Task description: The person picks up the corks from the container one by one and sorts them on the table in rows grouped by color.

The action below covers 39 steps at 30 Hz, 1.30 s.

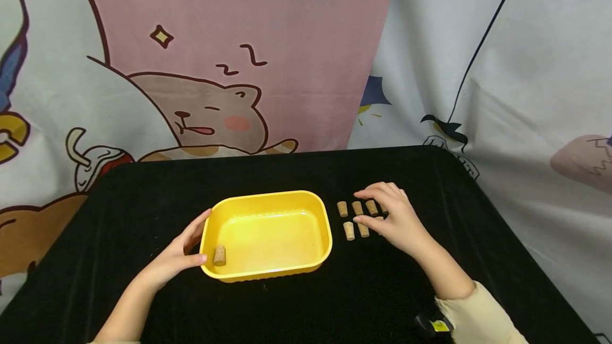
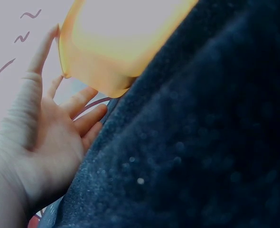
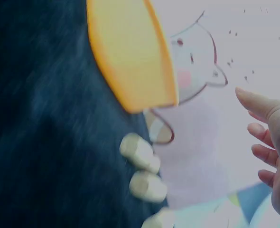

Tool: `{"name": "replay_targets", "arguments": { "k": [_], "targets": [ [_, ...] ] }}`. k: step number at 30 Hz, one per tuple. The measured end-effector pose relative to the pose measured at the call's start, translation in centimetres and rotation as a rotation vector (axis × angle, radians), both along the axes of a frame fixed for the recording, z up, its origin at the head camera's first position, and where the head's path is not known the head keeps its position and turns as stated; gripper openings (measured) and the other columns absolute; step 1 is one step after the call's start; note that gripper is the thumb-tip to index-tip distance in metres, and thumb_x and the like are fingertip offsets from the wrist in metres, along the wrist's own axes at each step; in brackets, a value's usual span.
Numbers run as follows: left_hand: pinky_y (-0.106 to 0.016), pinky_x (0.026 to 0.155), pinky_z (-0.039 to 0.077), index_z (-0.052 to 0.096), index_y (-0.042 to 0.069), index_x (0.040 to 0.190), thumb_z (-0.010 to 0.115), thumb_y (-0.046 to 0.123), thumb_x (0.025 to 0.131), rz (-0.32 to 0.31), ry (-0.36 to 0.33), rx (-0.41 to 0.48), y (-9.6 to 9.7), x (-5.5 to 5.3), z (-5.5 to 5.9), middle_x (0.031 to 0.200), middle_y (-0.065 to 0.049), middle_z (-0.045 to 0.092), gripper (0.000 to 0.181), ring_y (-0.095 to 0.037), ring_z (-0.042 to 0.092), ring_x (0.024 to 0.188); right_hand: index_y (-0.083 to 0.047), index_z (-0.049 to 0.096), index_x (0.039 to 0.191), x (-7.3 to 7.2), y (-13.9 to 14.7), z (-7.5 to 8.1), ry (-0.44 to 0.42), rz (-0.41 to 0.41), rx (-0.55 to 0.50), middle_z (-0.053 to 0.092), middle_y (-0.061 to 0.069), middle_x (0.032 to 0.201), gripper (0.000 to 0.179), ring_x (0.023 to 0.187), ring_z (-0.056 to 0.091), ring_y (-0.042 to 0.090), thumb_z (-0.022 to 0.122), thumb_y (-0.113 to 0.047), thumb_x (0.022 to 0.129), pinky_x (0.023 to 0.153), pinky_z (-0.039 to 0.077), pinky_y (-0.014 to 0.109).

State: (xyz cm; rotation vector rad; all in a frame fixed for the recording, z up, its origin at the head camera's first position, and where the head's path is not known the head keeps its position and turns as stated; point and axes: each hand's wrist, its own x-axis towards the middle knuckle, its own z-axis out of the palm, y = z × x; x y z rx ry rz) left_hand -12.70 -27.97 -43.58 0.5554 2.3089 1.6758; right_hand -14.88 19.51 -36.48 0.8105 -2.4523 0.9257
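Note:
In the head view, a yellow plastic basin (image 1: 268,271) stands on the black-covered table, with one tapered cork (image 1: 219,255) in its near left corner. My left hand (image 1: 178,252) rests against the basin's left end, thumb and fingertips at the rim, fingers fairly straight. To the basin's right, several small corks stand in two rows, among them a back-row cork (image 1: 342,208) and a front-row cork (image 1: 349,231). Above the rows hovers my right hand (image 1: 391,216), thumb and fingers parted, holding nothing and partly hiding the right-hand corks. The right wrist view also shows corks (image 3: 148,186) below that hand.
Black cloth (image 1: 287,312) covers the table. Behind it hangs a curtain (image 1: 306,25) with cartoon animals, and a whitish one (image 1: 540,84) is at the right. Near the right sleeve lies a small dark object with a yellow-green label (image 1: 440,326).

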Motion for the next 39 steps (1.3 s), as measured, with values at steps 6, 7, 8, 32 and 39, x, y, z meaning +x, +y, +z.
{"name": "replay_targets", "arguments": {
  "k": [6, 7, 8, 32, 39],
  "targets": [
    [-0.071, 0.095, 0.03, 0.012, 0.016, 0.154, 0.059, 0.018, 0.091, -0.006, -0.003, 0.004, 0.0, 0.0, 0.1, 0.153, -0.022, 0.021, 0.079, -0.05, 0.026, 0.132, -0.016, 0.067, 0.112, 0.1, -3.5, 1.9, -0.002, 0.127, -0.014, 0.06, -0.004, 0.113, 0.042, 0.105, 0.048, 0.016, 0.083, -0.022, 0.074, 0.09, 0.036, 0.044],
    [-0.071, 0.095, 0.029, 0.012, 0.016, 0.154, 0.059, 0.018, 0.091, -0.005, -0.005, 0.004, 0.0, 0.0, 0.1, 0.153, -0.023, 0.021, 0.079, -0.051, 0.026, 0.132, -0.016, 0.067, 0.113, 0.1, -4.2, 2.1, -0.008, 0.146, -0.007, 0.06, -0.004, 0.114, 0.042, 0.105, 0.048, 0.016, 0.083, -0.024, 0.074, 0.09, 0.036, 0.044],
    [-0.072, 0.095, 0.028, 0.012, 0.016, 0.154, 0.059, 0.019, 0.091, -0.005, -0.007, 0.003, 0.0, 0.0, 0.2, 0.153, -0.023, 0.021, 0.079, -0.051, 0.026, 0.132, -0.016, 0.067, 0.113, 0.1, -4.8, 2.2, -0.012, 0.165, 0.001, 0.059, -0.004, 0.114, 0.042, 0.105, 0.048, 0.015, 0.082, -0.025, 0.075, 0.09, 0.036, 0.043],
    [-0.076, 0.095, 0.02, 0.013, 0.014, 0.154, 0.06, 0.02, 0.09, -0.009, -0.012, 0.001, 0.1, -0.2, 0.3, 0.154, -0.025, 0.017, 0.08, -0.053, 0.019, 0.134, -0.019, 0.068, 0.115, -1.8, -17.0, 0.8, -0.071, 0.498, 0.214, 0.062, -0.006, 0.119, 0.035, 0.115, 0.048, 0.009, 0.077, -0.025, 0.082, 0.101, 0.033, 0.027],
    [-0.077, 0.093, 0.021, 0.011, 0.013, 0.154, 0.059, 0.02, 0.091, -0.019, -0.01, 0.003, -0.1, -0.2, 0.1, 0.154, -0.027, 0.015, 0.079, -0.056, 0.018, 0.133, -0.024, 0.065, 0.12, -2.2, -19.4, 0.2, -0.154, 0.506, 0.288, 0.06, -0.008, 0.124, 0.038, 0.117, 0.046, 0.006, 0.074, -0.027, 0.084, 0.1, 0.032, 0.024]
  ]
}}
